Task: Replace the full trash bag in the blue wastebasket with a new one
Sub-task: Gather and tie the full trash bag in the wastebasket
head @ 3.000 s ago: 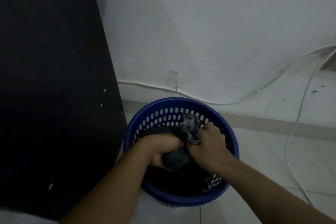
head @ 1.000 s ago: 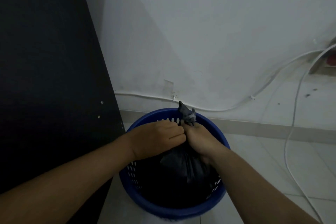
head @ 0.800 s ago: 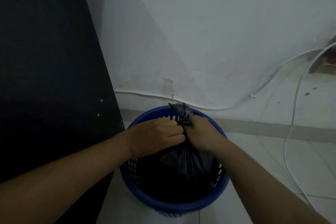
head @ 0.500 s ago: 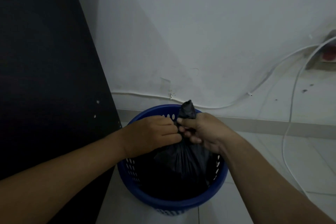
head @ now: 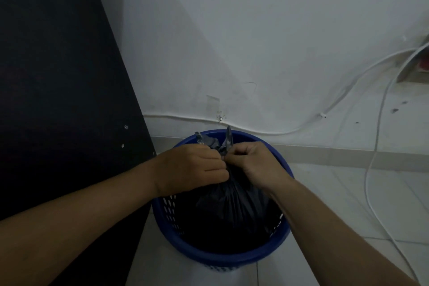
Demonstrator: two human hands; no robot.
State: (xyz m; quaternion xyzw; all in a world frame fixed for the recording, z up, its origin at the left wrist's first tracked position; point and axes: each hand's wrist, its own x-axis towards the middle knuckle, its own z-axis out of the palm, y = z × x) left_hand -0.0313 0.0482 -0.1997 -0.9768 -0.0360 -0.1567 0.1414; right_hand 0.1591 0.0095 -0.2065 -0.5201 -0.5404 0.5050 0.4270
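A blue perforated wastebasket [head: 222, 256] stands on the tiled floor against the wall. Inside it sits a full black trash bag [head: 232, 209], its neck gathered above the rim. My left hand [head: 192, 167] grips one bunched end of the bag's neck, and my right hand [head: 253, 162] pinches the other end right beside it. Two crumpled grey tips of the bag stick up between and behind my knuckles. The bag's lower part is hidden inside the basket.
A tall black panel [head: 58, 88] stands close on the left, touching the basket's side. White cables [head: 376, 146] run along the white wall and hang down to the floor on the right. Pale floor tiles [head: 336, 193] lie to the right.
Both hands stayed at the bag's neck, working its top. One tip stood up half a second ago; now two separate tips show, one by each hand.
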